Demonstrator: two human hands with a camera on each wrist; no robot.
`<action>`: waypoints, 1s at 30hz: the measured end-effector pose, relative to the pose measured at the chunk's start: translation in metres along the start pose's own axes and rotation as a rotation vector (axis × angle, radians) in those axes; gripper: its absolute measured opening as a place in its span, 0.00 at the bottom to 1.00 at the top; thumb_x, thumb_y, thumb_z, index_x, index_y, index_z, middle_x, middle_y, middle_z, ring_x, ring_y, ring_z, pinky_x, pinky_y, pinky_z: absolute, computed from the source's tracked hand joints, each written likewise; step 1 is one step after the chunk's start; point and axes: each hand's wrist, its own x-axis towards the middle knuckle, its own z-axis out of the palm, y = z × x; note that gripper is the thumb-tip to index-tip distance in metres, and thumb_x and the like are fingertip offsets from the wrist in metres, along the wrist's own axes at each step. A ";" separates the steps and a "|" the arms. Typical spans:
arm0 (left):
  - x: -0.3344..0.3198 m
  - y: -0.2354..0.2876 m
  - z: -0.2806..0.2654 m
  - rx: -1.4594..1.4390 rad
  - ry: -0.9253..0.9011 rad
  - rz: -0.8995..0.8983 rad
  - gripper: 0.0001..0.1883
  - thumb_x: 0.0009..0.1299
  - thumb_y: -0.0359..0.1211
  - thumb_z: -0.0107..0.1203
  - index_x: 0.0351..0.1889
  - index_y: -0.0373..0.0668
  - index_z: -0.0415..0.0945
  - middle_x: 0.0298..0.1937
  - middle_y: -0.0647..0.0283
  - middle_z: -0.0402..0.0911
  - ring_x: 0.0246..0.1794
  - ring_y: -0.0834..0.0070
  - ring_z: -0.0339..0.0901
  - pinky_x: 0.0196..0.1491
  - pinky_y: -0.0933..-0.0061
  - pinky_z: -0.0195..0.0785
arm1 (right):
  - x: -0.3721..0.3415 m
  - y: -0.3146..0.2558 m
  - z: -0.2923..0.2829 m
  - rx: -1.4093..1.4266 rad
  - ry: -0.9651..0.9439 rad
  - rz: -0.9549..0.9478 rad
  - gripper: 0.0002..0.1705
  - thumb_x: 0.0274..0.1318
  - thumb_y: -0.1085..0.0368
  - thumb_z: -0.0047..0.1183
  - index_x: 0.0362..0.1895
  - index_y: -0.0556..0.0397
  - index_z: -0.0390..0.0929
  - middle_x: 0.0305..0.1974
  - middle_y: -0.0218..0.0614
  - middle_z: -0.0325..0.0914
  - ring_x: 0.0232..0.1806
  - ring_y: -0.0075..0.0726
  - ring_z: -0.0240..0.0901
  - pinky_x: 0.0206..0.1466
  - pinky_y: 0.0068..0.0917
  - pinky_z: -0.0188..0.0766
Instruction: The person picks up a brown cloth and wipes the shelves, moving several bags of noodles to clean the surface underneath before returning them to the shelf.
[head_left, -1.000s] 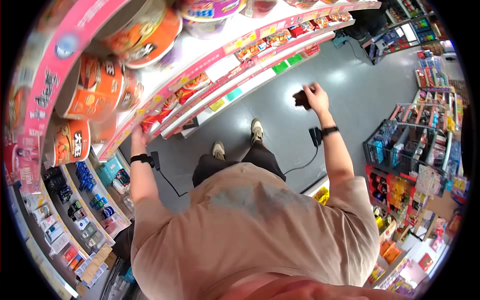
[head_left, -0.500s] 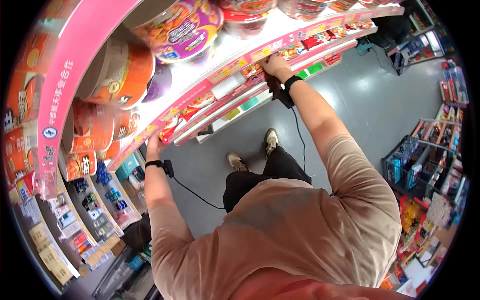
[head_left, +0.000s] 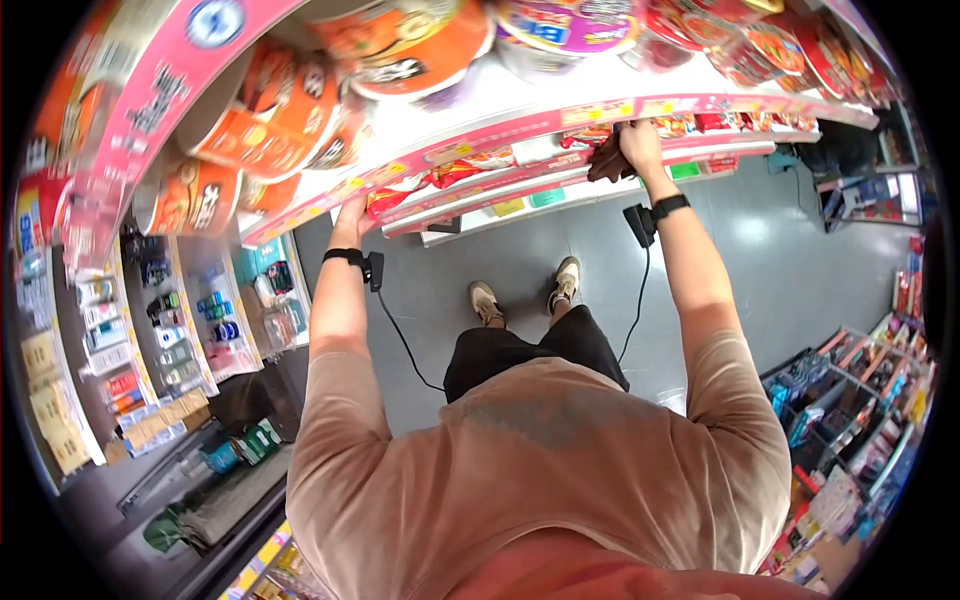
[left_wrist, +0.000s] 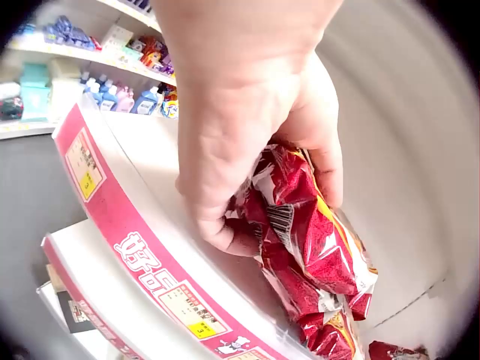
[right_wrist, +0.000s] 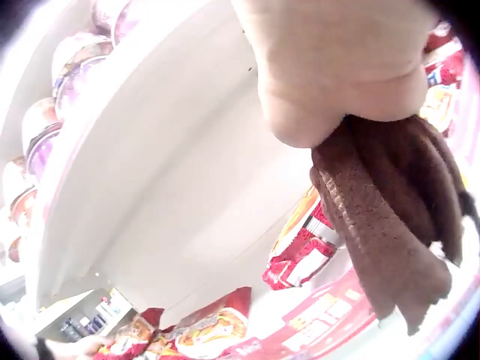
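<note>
Left hand: the bare left hand (left_wrist: pixel 251 112) grasps a glossy red plastic noodle packet with yellow trim (left_wrist: pixel 311 221), thumb on one side and fingers curled on the other.
Red packet: it lies on a white curved shelf with a bare surface (left_wrist: pixel 154 139), near the front edge, against more red wrappers; where one packet ends and the next begins is hard to tell.
Right hand: the bare right hand (right_wrist: pixel 341 71) grasps a dark brown soft cloth (right_wrist: pixel 386 225); its fingertips are hidden in the right wrist view.
Brown cloth: it hangs in folds below the hand at the shelf's front edge, well apart from the left hand.
Packets by the cloth: a red-and-orange plastic noodle packet (right_wrist: pixel 300 255) lies just beside the cloth, which partly covers it.
Shelf edge: a pink printed strip with yellow-and-white price tags (left_wrist: pixel 150 255) runs along the front.
Shelf above: large orange paper noodle cups (head_left: pixel 270 110) and a purple printed noodle cup (head_left: pixel 575 25) stand over the hands.
Wrists: black straps carry small black boxes, a left one (head_left: pixel 374 272) and a right one (head_left: pixel 638 226), each with a thin cable.
Person: a brown short-sleeved shirt (head_left: pixel 540 480), black shorts and pale shoes, both feet on the grey floor (head_left: pixel 740 270).
</note>
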 end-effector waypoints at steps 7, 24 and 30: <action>0.004 -0.001 -0.016 0.005 0.069 0.007 0.22 0.74 0.35 0.48 0.62 0.35 0.61 0.60 0.47 0.71 0.55 0.56 0.75 0.53 0.51 0.76 | -0.036 -0.060 0.045 0.288 -0.146 -0.224 0.23 0.60 0.54 0.40 0.46 0.61 0.76 0.38 0.63 0.77 0.46 0.66 0.74 0.47 0.47 0.70; 0.030 -0.025 -0.028 0.054 0.092 0.042 0.17 0.75 0.34 0.45 0.58 0.35 0.65 0.56 0.48 0.73 0.51 0.60 0.78 0.49 0.57 0.78 | -0.082 -0.130 0.138 0.605 -0.851 0.348 0.27 0.54 0.48 0.59 0.28 0.66 0.78 0.22 0.45 0.80 0.23 0.41 0.77 0.27 0.34 0.74; -0.033 -0.004 0.026 -0.035 0.028 0.057 0.23 0.73 0.37 0.48 0.61 0.34 0.63 0.60 0.48 0.72 0.57 0.61 0.74 0.56 0.59 0.73 | -0.080 -0.114 0.149 0.599 -0.781 0.409 0.28 0.50 0.46 0.63 0.25 0.64 0.78 0.24 0.47 0.80 0.21 0.43 0.77 0.23 0.38 0.72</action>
